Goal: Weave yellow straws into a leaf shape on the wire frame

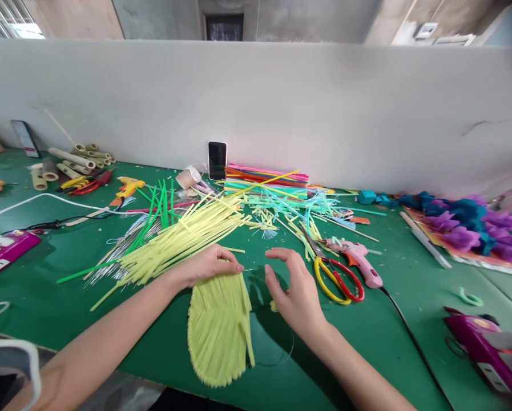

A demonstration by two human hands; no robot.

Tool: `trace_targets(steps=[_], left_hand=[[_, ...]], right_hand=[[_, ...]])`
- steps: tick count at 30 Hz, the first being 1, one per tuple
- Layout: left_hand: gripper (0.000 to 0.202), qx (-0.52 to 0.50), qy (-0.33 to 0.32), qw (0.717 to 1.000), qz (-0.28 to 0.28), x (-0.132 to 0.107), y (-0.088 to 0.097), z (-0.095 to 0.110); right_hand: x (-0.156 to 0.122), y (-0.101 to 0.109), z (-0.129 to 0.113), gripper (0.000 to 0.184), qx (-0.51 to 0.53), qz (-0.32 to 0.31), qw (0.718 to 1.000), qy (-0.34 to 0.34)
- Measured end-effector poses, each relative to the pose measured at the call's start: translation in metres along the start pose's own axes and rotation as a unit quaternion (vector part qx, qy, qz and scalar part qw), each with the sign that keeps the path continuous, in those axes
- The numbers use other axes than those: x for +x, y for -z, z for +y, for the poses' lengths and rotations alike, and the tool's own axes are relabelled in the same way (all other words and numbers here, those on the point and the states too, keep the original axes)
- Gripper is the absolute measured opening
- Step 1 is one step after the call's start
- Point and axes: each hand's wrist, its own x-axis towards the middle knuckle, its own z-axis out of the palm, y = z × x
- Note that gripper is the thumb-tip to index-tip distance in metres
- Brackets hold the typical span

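My left hand (221, 264) pinches the top of a leaf-shaped piece (219, 334) made of pale yellow pipe cleaners laid side by side, which hangs down toward me. From its fingertips a thin thread or wire (253, 269) sticks out to the right. My right hand (293, 291) is just right of that, thumb and forefinger spread with a gap between them; its other fingers are partly hidden. A small yellow bit (274, 306) shows beside its palm. A fine loop of thread (290, 349) curves over the table below. Behind my left hand lies a heap of yellow pipe cleaners (182, 240).
Scissors (339, 279) and a pink glue gun (358, 257) lie right of my right hand. A yellow glue gun (129, 187), pliers (87, 182) and bamboo pieces (80, 161) are at the left. A phone (217, 160) leans against the white partition (256, 103). Purple flowers (463, 238) sit far right.
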Motion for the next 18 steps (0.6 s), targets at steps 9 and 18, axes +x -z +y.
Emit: trace_targets(steps=[9,18], left_hand=[[0.031,-0.133,0.044,0.984,0.108,0.001,0.005,0.005],[0.031,-0.202,0.037,0.961,0.186,0.005,0.001,-0.002]], right_hand=[[0.008,0.008,0.013,0.015,-0.039,0.022,0.999,0.004],[-0.001,-0.005,0.017,0.026,-0.126,-0.104,0.986,0.044]])
